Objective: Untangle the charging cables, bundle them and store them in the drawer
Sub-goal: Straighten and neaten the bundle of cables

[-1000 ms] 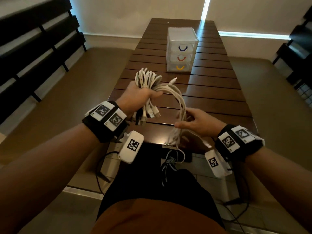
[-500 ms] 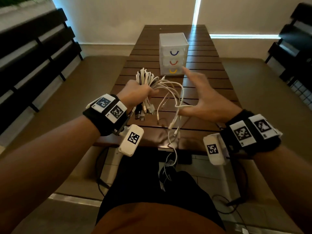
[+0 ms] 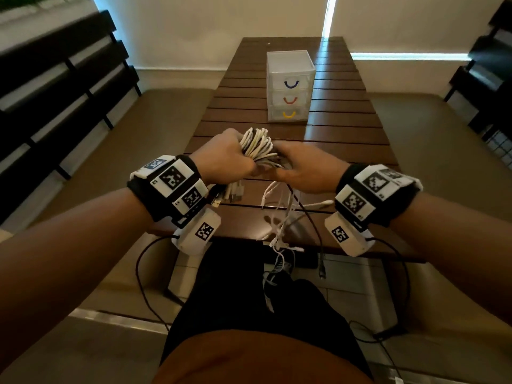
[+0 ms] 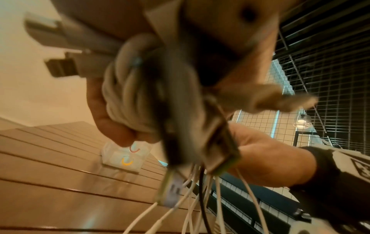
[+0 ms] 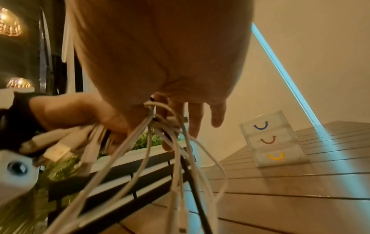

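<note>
A café-like seating area: slatted wooden table (image 3: 346, 128), dark slatted benches (image 3: 55, 87), pendant lamp (image 4: 303, 122).

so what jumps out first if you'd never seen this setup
The fat bundle of white charging cables, gripped by the left hand above the slatted table's near end, with the right hand against it and loose ends dangling below. Farther back stands a clear three-drawer organiser, all drawers closed.

White cables (image 3: 259, 146) bunched before closed drawers (image 3: 289, 87)
</note>
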{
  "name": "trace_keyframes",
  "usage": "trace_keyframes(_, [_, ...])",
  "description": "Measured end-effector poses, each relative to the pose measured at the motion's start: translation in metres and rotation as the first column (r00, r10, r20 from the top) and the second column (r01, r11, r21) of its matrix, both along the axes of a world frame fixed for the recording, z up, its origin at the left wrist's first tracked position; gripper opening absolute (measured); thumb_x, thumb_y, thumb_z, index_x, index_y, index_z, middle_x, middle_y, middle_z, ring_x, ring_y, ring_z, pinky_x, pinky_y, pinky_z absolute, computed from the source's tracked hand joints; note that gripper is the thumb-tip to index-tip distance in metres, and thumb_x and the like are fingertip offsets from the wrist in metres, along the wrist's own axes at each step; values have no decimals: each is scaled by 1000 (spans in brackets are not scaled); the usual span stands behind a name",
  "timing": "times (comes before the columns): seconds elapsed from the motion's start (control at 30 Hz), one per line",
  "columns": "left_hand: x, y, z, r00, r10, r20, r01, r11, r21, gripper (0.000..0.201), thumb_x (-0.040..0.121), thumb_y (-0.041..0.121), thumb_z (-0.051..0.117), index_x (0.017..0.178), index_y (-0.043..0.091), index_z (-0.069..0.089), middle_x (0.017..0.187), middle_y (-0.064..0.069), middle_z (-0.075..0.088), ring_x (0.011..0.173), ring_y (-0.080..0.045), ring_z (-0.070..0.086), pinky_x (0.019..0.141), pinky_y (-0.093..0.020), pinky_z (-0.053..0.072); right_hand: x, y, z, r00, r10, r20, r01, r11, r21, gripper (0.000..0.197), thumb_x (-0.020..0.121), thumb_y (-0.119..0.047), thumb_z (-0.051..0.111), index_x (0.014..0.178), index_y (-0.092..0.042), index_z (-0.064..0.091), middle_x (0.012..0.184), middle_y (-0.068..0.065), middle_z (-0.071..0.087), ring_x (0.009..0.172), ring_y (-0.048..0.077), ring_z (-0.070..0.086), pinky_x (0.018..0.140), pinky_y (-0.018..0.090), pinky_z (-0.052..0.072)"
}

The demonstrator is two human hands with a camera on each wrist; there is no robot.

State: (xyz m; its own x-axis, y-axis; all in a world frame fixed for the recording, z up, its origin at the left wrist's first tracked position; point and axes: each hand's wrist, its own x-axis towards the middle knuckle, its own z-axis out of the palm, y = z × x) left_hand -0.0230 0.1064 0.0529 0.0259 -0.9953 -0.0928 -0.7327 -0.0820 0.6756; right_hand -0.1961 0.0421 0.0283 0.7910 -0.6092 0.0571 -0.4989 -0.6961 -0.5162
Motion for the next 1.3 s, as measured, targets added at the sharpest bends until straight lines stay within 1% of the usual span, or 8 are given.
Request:
trace_keyframes(0.13, [7, -1, -2, 999, 35, -23, -35, 999, -13, 10, 76, 16, 76, 85, 18, 72, 83, -4, 71, 81, -19, 68, 81, -41, 58, 3, 3, -11, 999, -42, -9, 43, 998, 45, 22, 97, -36, 50, 107, -20, 60, 94, -1, 65, 84, 17, 61, 80, 40, 51])
trace_keyframes(0.27, [6, -3, -5, 989, 64, -134, -68, 997, -25, 12, 77, 6, 75, 86, 12, 70, 83, -3, 68, 74, -11, 62, 74, -30, 54, 2, 6, -9, 963, -162, 217, 169, 986, -15, 27, 95, -42, 54, 78, -22, 56, 66, -8, 53, 58, 4, 48, 55, 23, 37])
trace_keyframes(0.5, [-3, -2, -8, 906, -146, -397, 154, 988, -11, 12, 88, 8, 65, 99, 11, 65, 89, 1, 68, 84, -10, 65, 79, -27, 52, 14, 14, -3, 691, -386, 612, 297, 922, 246, 38, 85, -42, 68, 63, -15, 57, 56, -3, 54, 49, 4, 47, 48, 22, 42])
trace_keyframes(0.7, [-12, 1, -11, 820, -164, -549, 174, 984, -33, 11, 85, 9, 65, 95, 11, 64, 83, 6, 70, 81, -6, 66, 75, -22, 51, 25, 19, -4, 617, -480, 623, 257, 872, 417, 62, 88, -56, 54, 84, 6, 60, 79, 22, 67, 74, 35, 65, 68, 46, 55])
trace_keyframes(0.93, [-20, 5, -24, 649, -79, -757, 194, 979, 64, 13, 89, 0, 59, 99, 5, 65, 84, -5, 73, 79, -15, 71, 69, -25, 56, 25, 26, -8, 516, -520, 681, 319, 854, 410, 43, 102, -40, 38, 94, -6, 62, 76, -4, 62, 68, 3, 59, 65, 23, 49])
trace_keyframes(1.07, [-20, 1, -28, 674, -60, -736, 212, 970, 116, 31, 70, 15, 79, 100, 10, 71, 100, -13, 72, 95, -25, 68, 89, -40, 53, 21, 32, -20, 566, -538, 625, 240, 832, 499, 64, 102, -50, 24, 85, -9, 71, 85, 6, 73, 82, 12, 71, 77, 30, 56])
trace_keyframes(1.2, [-20, 0, -29, 725, -49, -687, 246, 950, 192, 50, 59, 21, 83, 104, 2, 69, 107, -23, 68, 98, -37, 64, 102, -56, 44, 22, 28, -26, 606, -625, 493, 386, 772, 504, 106, 69, -94, 11, 131, -21, 57, 141, -1, 53, 138, 18, 39, 113, 49, 30])
trace_keyframes(1.3, [-22, 0, -29, 748, -71, -660, 268, 942, 201, 41, 59, 16, 81, 96, 2, 71, 97, -20, 70, 88, -34, 66, 98, -54, 45, 20, 30, -21, 679, -574, 459, 391, 811, 435, 105, 71, -91, 6, 132, -21, 56, 140, -4, 54, 138, 17, 39, 115, 50, 26])
